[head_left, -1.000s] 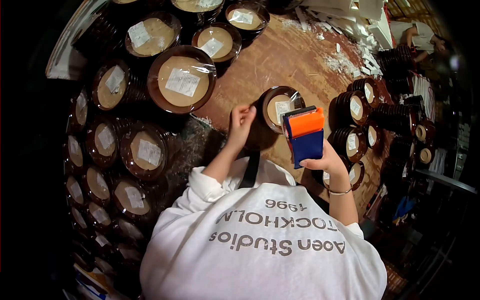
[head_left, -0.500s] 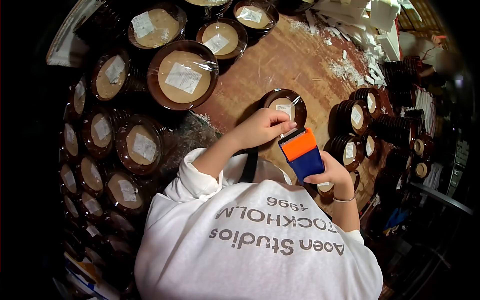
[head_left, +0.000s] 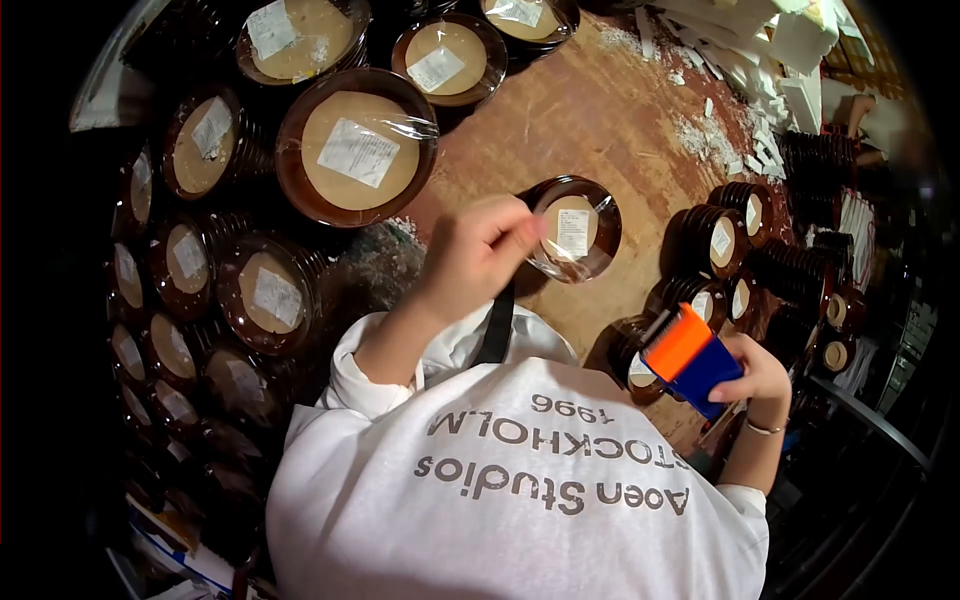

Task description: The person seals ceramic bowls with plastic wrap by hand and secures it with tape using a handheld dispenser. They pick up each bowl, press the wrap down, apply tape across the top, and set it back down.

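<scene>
A brown round dish (head_left: 605,240) with a tan centre and a white label stands in the middle of the wooden table, with clear film over it. At its left edge is my left hand (head_left: 480,250), fingers pinched together; what they hold, if anything, is too small to make out. Further right and nearer my body, my right hand (head_left: 755,375) grips an orange and blue tape dispenser (head_left: 690,360) by its blue end. The dispenser is tilted, with its toothed edge up and to the left, away from the dish.
Stacks of labelled brown dishes (head_left: 357,150) crowd the left and far left of the wooden table (head_left: 530,120). More stacks (head_left: 720,243) stand on the right. White foam pieces (head_left: 790,50) lie at the back right. Part of another person's arm (head_left: 858,115) shows at the far right.
My right hand has moved right with the dispenser, away from the dish. My left hand has shifted left, off the dish's front, and the label now shows whole.
</scene>
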`<state>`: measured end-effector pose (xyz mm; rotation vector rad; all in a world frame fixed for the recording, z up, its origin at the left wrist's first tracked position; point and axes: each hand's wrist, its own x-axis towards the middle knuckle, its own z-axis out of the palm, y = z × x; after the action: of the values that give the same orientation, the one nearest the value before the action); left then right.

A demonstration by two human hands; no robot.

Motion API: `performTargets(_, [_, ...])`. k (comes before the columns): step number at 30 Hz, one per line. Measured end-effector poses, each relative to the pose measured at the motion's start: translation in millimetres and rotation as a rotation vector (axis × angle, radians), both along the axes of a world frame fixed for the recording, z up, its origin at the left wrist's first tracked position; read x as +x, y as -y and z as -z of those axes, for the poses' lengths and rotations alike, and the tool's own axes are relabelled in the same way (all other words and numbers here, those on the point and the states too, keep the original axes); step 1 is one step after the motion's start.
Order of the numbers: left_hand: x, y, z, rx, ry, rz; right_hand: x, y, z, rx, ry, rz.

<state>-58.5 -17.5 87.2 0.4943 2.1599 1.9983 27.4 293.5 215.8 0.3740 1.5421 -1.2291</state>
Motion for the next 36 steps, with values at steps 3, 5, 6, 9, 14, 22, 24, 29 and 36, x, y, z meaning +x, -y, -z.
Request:
performTargets(3, [-4.6, -12.6, 43.0, 0.037, 0.083, -0.015, -0.3, -19.5, -21.3, 0.193, 0.035, -0.015])
performTargets(5, [-9.8, -28.8, 76.2, 0.074, 0.241, -0.042, -7.2, -12.4, -37.6, 0.325, 0.036, 0.016])
performTargets(6, [-19.9, -31.4, 89.5, 0.076, 0.242, -0.043, -8.0, -16.2, -39.6, 0.327, 0.037, 0.015])
performTargets(9, [-41.0, -42.2, 119.4, 0.125, 0.223, -0.071, -14.1, -30.5, -53.1, 0.409, 0.157, 0.120])
performTargets(14, [-65.7, -30.7, 146.1, -0.218, 0.086, -0.157, -19.7, -27.7, -82.8, 0.433, 0.098, 0.302])
performTargets(22, [-65.3, -22.0, 205.9, -0.031, 0.121, -0.281, -33.7, 4.3, -65.2, 0.582, 0.004, 0.210])
performTargets(24, [-61.6, -17.8, 231.1, -0.249, 0.112, -0.276, -45.8, 22.8, -56.0, 0.549, 0.027, 0.144])
performTargets(29, [-52.0, -22.8, 211.3, -0.567, -0.025, -0.285, -59.8, 22.4, -50.3, 0.497, 0.032, 0.097])
performTargets(36, [-42.9, -49.0, 221.2, -0.835, 0.076, -0.102, -50.0, 6.2, -39.9, 0.471, 0.051, 0.131])
